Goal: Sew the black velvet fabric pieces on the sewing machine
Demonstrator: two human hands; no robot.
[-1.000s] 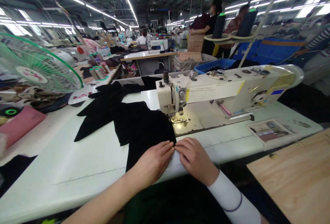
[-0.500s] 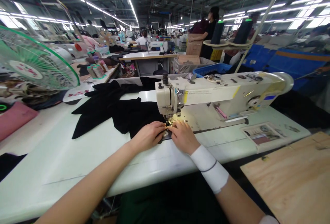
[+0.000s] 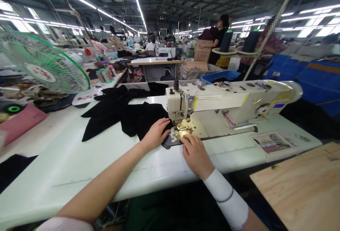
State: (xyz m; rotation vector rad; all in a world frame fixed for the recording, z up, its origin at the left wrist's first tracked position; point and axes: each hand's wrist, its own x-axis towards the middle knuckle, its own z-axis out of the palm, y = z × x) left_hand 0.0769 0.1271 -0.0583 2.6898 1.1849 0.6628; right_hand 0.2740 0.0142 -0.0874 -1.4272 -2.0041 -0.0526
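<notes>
My left hand [image 3: 156, 134] lies at the edge of the black fabric [image 3: 143, 116], just left of the needle area. Its fingers stretch out over the cloth, with the thumb apart from them. My right hand [image 3: 196, 153] rests at the front of the lit needle plate, fingers loosely bent and thumb apart, with nothing visible in it. A white wrap [image 3: 225, 197] covers the right wrist and forearm. Between and beyond both hands stands the white sewing machine [image 3: 212, 100]. Its presser foot area [image 3: 177, 126] is partly hidden by the left fingertips.
A green-rimmed fan [image 3: 45, 64] stands at the left above pink cloth [image 3: 23, 123]. Two dark thread cones [image 3: 239, 42] sit on a stand behind the machine. A wooden board [image 3: 302, 185] is at the lower right, a blue basket [image 3: 220, 75] behind. Other people work farther back.
My right hand has moved away from the needle, down and to the right, parting from my left hand. The left fingers have spread out over the fabric. The whole view has shifted slightly.
</notes>
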